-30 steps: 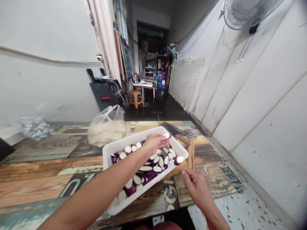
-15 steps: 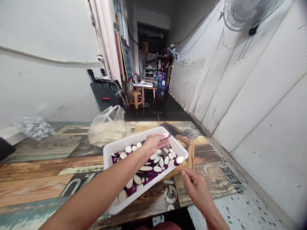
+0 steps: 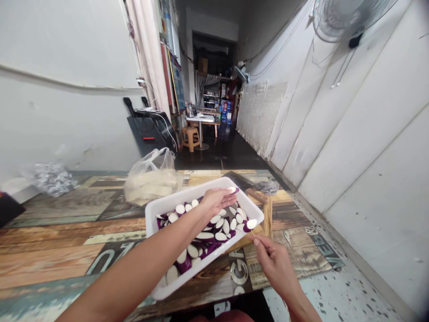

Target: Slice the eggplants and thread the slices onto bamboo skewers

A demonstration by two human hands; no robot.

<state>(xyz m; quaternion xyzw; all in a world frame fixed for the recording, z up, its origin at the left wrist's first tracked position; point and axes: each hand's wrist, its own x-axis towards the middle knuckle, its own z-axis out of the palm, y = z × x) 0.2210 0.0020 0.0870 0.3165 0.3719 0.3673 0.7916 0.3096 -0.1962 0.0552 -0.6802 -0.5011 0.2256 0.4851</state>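
Note:
A white plastic tray point(image 3: 161, 205) on the wooden table holds several eggplant slices point(image 3: 217, 226) with purple skin and white flesh. My left hand point(image 3: 216, 199) reaches over the tray with its fingers pinched on one eggplant slice point(image 3: 233, 190). My right hand point(image 3: 273, 261), near the tray's right corner, pinches a thin wooden skewer point(image 3: 252, 232) that carries another eggplant slice point(image 3: 250, 224) at its tip.
A bundle of bamboo skewers point(image 3: 267, 214) lies right of the tray. A clear plastic bag point(image 3: 152, 179) with pale contents sits behind it, crumpled foil point(image 3: 50, 179) at the far left. The table's right edge point(image 3: 301, 273) meets speckled floor. A fan point(image 3: 338, 18) hangs on the right wall.

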